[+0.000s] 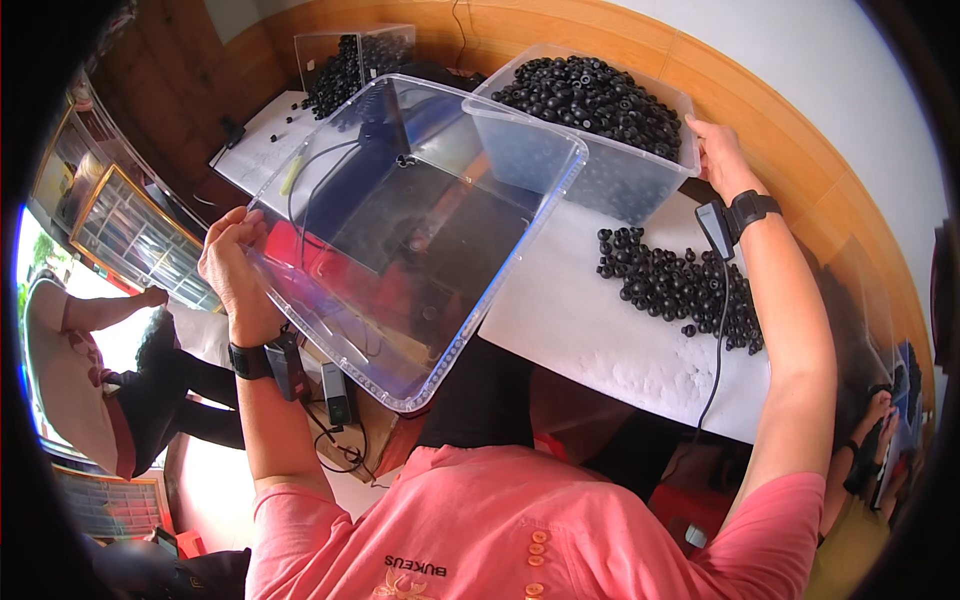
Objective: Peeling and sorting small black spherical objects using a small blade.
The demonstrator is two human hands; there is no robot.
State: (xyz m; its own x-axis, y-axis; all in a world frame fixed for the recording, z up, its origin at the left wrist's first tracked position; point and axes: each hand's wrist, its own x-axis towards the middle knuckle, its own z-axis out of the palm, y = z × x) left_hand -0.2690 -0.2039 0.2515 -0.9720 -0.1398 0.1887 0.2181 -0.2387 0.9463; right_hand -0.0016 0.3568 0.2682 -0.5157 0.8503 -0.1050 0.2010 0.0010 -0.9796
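My left hand (236, 262) is closed on the left rim of a clear plastic bin (515, 262), held tilted in front of me. Through its see-through walls I see nothing lying inside. Beyond it, to the right, stands a second clear bin (610, 180), heaped with small round black plastic pieces (590, 100). My right hand (722, 160) grips this bin's right end at the rim; part of the fingers is hidden. The tilted bin's far right corner overlaps the filled one in view.
Loose black pieces (680, 285) lie spread over the white tabletop (600, 350). A smaller clear box (365, 60) of black pieces stands at the far left. A cable (715, 360) trails from my right wrist. One person (90, 380) is at left, another (870, 450) at far right.
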